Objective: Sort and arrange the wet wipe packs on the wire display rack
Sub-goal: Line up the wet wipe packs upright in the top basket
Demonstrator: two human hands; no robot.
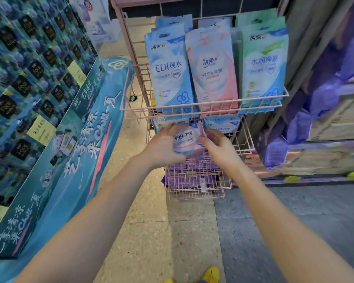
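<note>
— What's in hand?

— My left grip curls round the left edge of a small pink pack; my right grip pinches its right edge. The pack sits between them, just below the top basket.

— Which step?

— Placing, I'd judge. It belongs in the middle basket, beside a like pack – so next I tip it upright and slide it in behind the wire.

— And the other baskets?

— Top: blue packs, tall pink packs and green packs, upright, side by side. The bottom basket holds purple packs.
</note>
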